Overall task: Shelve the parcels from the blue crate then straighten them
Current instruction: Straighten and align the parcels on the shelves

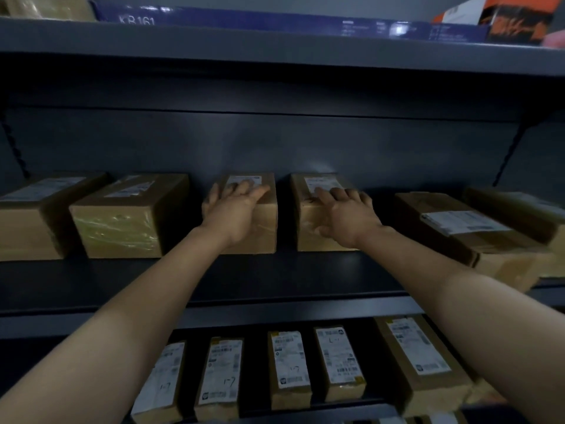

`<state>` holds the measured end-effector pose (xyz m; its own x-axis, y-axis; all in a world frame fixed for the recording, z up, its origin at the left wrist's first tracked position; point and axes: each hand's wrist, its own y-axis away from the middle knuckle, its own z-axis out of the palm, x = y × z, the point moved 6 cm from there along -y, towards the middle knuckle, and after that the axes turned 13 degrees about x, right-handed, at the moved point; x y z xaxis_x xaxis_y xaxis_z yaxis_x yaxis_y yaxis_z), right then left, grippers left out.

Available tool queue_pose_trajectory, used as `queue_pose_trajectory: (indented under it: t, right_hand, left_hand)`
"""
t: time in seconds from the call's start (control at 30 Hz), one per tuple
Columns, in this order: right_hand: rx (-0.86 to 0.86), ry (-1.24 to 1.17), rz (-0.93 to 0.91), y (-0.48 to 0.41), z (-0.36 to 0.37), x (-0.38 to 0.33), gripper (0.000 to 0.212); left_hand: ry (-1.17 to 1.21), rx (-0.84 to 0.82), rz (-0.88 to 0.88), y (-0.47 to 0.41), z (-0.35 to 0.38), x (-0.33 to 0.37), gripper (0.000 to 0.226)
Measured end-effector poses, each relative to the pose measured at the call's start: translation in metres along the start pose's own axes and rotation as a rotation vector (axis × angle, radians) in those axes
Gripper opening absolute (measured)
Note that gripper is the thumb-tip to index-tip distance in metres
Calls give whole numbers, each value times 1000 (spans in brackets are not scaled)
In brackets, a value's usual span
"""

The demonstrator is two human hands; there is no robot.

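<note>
Brown cardboard parcels with white labels stand in a row on the dark middle shelf. My left hand lies over the front left corner of one middle parcel, fingers spread across its top. My right hand rests on the neighbouring parcel to the right, fingers spread over its top and front. A narrow gap separates these two parcels. The blue crate is not in view.
Two parcels sit to the left and two angled ones to the right on the same shelf. The lower shelf holds several labelled parcels. The upper shelf carries a long blue box and an orange box.
</note>
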<state>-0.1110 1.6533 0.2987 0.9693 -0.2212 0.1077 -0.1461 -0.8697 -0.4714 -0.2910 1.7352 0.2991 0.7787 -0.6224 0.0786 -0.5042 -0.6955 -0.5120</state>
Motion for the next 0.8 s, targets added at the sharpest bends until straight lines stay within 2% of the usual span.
queue_pose_trajectory:
  t: [0.13,0.33,0.43,0.5,0.7,0.8]
  right_hand:
    - [156,8,30,31,-30,36,72]
    - [298,81,206,99,-77,159,53]
    - [183,103,341,133,-77,237,59]
    - [96,104,362,146,-70,281,64]
    - [41,-42,198,145,-51,352,73]
    - [-70,-17,143,146,-33,374,87]
  left_hand:
    - [112,209,157,4,-24,84,77]
    - [290,314,457,13,-32,248,66]
    - [306,214,567,17,-9,322,70]
    - [250,109,571,13,10,359,73]
    - [35,-77,440,-6,44,412,71]
    - [-38,-138,350,-12,51,416,71]
